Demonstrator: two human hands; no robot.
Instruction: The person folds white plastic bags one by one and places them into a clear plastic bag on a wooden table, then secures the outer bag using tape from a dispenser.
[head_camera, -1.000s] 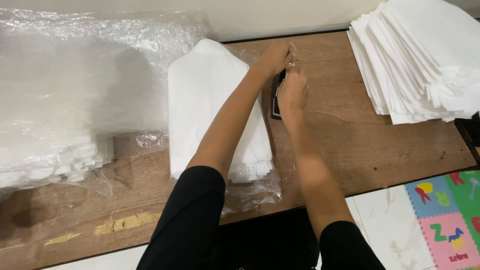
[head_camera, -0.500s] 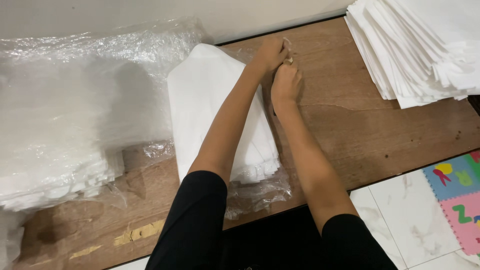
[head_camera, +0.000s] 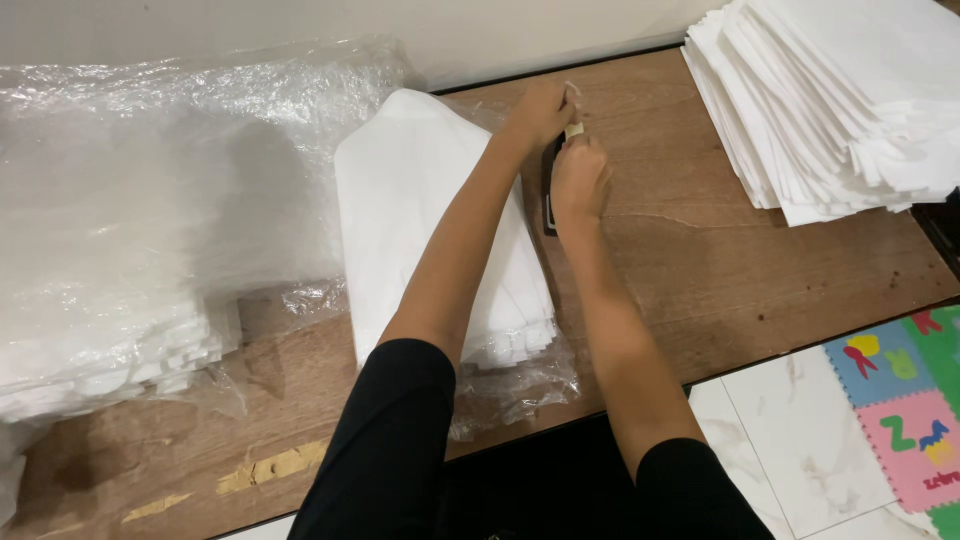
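A small strip of clear plastic wrap (head_camera: 572, 97) is pinched by the left hand (head_camera: 540, 112) at the far corner of the white folded fabric stack (head_camera: 430, 230) on the wooden bench (head_camera: 700, 260). A dark-handled cutter (head_camera: 551, 185) is gripped in the closed right hand (head_camera: 580, 180). The stack lies largely unwrapped; the bundle in crinkled clear plastic (head_camera: 130, 230) looks unopened.

A brown wooden table (head_camera: 700, 270) stands against a pale wall (head_camera: 480, 30) on white floor tiles (head_camera: 790, 450).
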